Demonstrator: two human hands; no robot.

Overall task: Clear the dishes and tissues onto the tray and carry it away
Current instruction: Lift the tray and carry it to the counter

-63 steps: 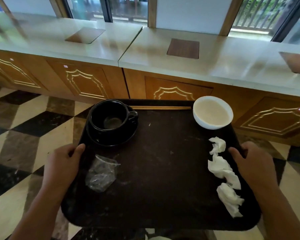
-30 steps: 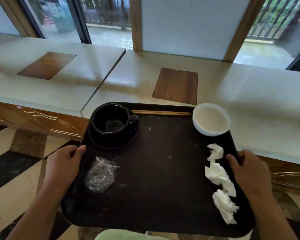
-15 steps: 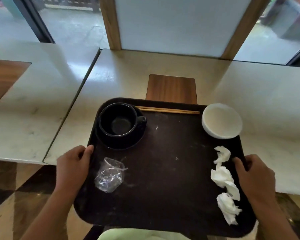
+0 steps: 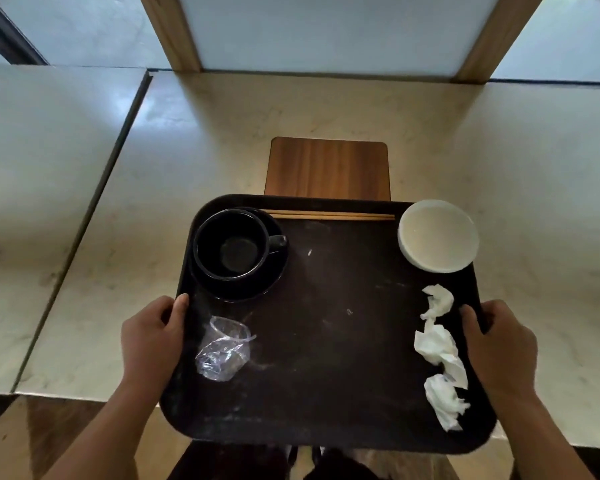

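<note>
A dark brown tray [image 4: 326, 341] is held over the front edge of a pale counter. My left hand [image 4: 151, 341] grips its left rim and my right hand [image 4: 499, 344] grips its right rim. On the tray, a black cup [image 4: 231, 249] stands on a black saucer [image 4: 243, 289] at the back left. Wooden chopsticks [image 4: 329, 215] lie along the back rim. A white bowl [image 4: 438, 235] sits at the back right. Crumpled white tissues [image 4: 439, 348] lie along the right side. A crushed clear plastic cup [image 4: 224, 348] lies at the front left.
The pale marble counter [image 4: 187, 140] runs left to right, with a seam to a second slab [image 4: 42, 168] on the left. A wooden inlay panel [image 4: 328, 168] sits just behind the tray. A window wall with wooden posts [image 4: 174, 32] backs the counter.
I have come up to the counter with the tray; the tray now hangs over the counter's front part near the wooden panel. Both hands keep the same grip on the rims.
</note>
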